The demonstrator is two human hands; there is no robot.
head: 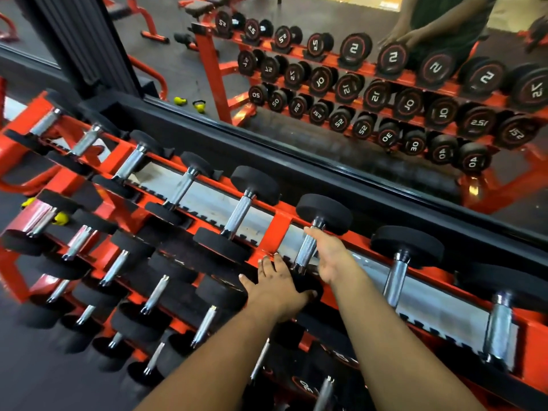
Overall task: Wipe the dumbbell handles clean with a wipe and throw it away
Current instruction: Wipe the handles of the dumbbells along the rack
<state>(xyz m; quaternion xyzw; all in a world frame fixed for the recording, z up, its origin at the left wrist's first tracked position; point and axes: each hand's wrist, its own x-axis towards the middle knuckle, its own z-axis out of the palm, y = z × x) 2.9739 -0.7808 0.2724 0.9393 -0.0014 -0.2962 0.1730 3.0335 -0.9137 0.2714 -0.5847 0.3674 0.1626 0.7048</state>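
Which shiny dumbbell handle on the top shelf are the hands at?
The handle just right of the red upright, right hand alongside it; the left hand rests on its near weight. Other handles are untouched.

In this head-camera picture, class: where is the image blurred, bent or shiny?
Head view: the lower-left dumbbells smear with motion blur; the wide lens bows the orange rack; the mirror reflects the weights reversed; chrome handles near the right hand stay sharp with soft glints.

**Metal, rubber and paint on the rack**

The dumbbell handles are bright steel, cross-hatched rough along the grip and smooth at the collars. Their heads look like matt black rubber. The rack is glossy orange-red painted metal, with dull grey scuffed panels. Behind it, the mirror is smooth glass.
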